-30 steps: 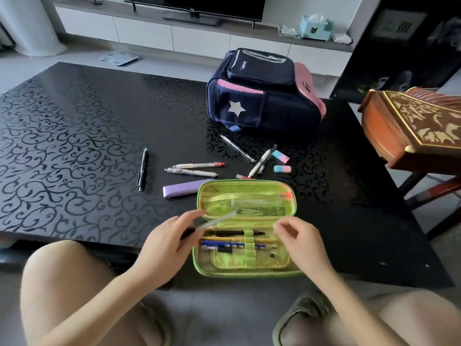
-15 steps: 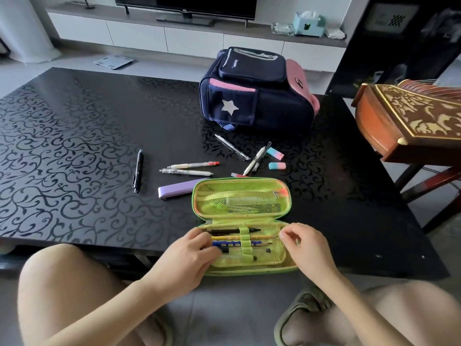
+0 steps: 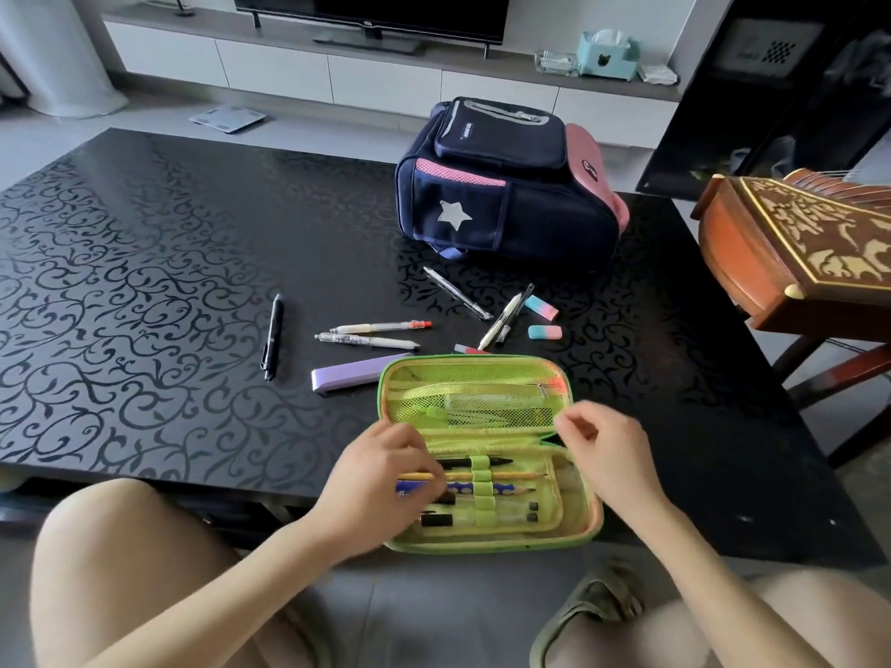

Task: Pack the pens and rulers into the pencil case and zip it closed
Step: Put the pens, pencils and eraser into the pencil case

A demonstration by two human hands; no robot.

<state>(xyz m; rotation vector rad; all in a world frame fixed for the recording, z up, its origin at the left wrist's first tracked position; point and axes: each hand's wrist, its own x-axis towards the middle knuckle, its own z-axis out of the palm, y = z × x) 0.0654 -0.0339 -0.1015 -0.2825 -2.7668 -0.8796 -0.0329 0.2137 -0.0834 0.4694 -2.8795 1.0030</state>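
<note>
The green pencil case (image 3: 586, 525) lies open at the table's near edge, its mesh-pocket lid (image 3: 472, 407) folded back. Several pens and pencils sit under elastic loops in its tray. My left hand (image 3: 381, 470) rests on the left ends of those pens, fingers flat on them. My right hand (image 3: 605, 450) hovers over the case's right end, fingers loosely curled and holding nothing. Loose on the table are a black pen (image 3: 272, 344), two white pens (image 3: 381, 326), a silver pen (image 3: 458, 294) and a crossed pair of pens (image 3: 504, 315).
A purple box (image 3: 349, 373) lies left of the lid. Two erasers (image 3: 545, 332) and a small red item (image 3: 470, 350) lie behind it. A navy backpack (image 3: 501, 185) stands farther back. A carved wooden instrument (image 3: 795, 253) juts in at the right.
My left hand carried a clear pen into the tray and now lies over the pens there. My right hand has lifted off the case's right edge.
</note>
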